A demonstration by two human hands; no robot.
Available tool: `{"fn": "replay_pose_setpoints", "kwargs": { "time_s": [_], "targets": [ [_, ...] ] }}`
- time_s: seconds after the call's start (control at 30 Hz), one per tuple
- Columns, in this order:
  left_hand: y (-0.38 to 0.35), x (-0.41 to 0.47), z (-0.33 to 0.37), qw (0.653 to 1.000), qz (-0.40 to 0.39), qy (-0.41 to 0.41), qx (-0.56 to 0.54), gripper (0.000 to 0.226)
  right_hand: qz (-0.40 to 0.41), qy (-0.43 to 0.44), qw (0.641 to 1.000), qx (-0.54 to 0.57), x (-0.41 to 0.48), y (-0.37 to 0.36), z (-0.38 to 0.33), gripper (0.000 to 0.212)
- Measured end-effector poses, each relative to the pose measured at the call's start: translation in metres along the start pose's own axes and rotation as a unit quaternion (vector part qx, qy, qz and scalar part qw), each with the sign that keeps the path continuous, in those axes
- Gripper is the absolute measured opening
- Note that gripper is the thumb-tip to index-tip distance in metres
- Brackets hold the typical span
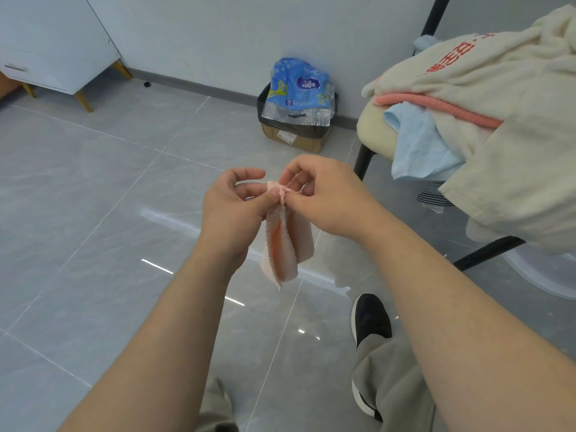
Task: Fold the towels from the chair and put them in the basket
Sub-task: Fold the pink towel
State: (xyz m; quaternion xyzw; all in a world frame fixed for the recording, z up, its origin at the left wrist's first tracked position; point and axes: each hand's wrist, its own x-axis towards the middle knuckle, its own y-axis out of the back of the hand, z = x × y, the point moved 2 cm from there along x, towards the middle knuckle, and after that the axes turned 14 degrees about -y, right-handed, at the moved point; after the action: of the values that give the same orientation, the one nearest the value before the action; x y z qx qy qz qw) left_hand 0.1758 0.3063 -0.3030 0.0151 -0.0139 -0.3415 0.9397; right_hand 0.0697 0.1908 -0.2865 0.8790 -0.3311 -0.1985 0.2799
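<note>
A small pale pink towel [285,244] hangs in the air at the centre, folded lengthwise with an orange stripe showing inside. My left hand [232,204] and my right hand [324,194] both pinch its top edge, fingertips close together. On the right a chair [371,132] with a cream seat and black legs carries a pile of towels: a large cream towel [498,98] with red lettering, a coral pink one [436,104] and a light blue one [417,148] hanging over the seat edge. No basket is in view.
A cardboard box [296,138] lined with a black bag and stuffed with blue plastic packaging stands against the far wall. A white cabinet [53,48] on wooden legs is at the upper left. Grey tiled floor lies below; my black shoe [371,319] is at lower right.
</note>
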Motion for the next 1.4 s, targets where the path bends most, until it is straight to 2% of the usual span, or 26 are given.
{"fn": "replay_pose_setpoints", "kwargs": {
  "time_s": [0.23, 0.43, 0.67, 0.93, 1.4],
  "targets": [
    [0.001, -0.002, 0.007, 0.999, -0.008, -0.029, 0.044, 0.033, -0.002, -0.015, 1.000, -0.018, 0.002, -0.001, 0.003, 0.021],
    [-0.001, -0.005, 0.010, 0.994, -0.040, -0.057, 0.082, 0.033, 0.001, -0.022, 0.999, -0.033, 0.004, -0.003, 0.005, 0.015],
    [-0.002, -0.006, 0.011, 0.994, -0.054, -0.049, 0.077, 0.036, 0.006, -0.015, 0.999, -0.029, 0.003, -0.002, 0.004, 0.008],
    [-0.002, -0.005, 0.009, 0.998, -0.045, -0.013, 0.029, 0.038, 0.026, -0.004, 0.999, -0.036, 0.003, -0.003, 0.005, 0.015],
    [-0.001, -0.003, 0.007, 0.998, 0.014, -0.018, 0.064, 0.036, 0.006, 0.017, 0.999, -0.033, -0.001, -0.001, -0.001, 0.009]
  ]
}}
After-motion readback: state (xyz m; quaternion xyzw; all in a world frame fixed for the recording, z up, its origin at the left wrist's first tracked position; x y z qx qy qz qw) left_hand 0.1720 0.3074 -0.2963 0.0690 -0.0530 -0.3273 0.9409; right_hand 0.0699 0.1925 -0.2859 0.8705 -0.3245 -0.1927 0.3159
